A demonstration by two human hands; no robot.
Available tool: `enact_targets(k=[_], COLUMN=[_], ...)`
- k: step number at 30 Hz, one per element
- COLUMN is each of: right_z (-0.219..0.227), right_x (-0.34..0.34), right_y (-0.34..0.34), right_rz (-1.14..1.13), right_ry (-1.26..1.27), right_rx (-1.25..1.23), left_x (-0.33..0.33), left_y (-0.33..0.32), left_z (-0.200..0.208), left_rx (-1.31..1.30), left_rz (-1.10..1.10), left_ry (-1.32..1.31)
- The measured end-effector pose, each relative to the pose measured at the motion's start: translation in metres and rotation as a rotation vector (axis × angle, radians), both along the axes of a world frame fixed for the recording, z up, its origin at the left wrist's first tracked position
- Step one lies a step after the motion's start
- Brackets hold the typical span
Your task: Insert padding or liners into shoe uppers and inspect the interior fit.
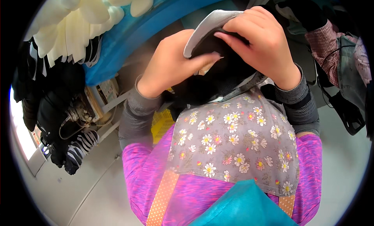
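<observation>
We have both hands up at chest height on a curved black fabric piece with a pale grey lining (212,33), our left hand (171,64) pinching its lower left edge with a closed grip. Our right hand (265,42) is clamped over its top from the right, and the piece's long axis runs up and right between the two grips.
</observation>
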State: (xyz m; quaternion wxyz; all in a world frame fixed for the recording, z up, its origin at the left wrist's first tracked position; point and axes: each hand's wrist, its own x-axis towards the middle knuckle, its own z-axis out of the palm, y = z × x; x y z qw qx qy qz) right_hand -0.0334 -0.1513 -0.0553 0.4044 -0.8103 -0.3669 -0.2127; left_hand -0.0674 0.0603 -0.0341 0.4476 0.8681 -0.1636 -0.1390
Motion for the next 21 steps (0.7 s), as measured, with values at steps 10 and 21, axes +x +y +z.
enact_targets(k=[10, 21], right_z=[0.008, -0.006], right_x=[-0.002, 0.006], right_y=[-0.068, -0.023], right_rz=[-0.316, -0.326], right_ry=[-0.191, 0.183], right_rx=[0.629, 0.428], left_x=[0.027, -0.017], left_y=[0.028, 0.012], left_z=[0.003, -0.028], left_rx=[0.009, -1.107], left_rz=[0.521, 0.662], left_ry=[-0.882, -0.119])
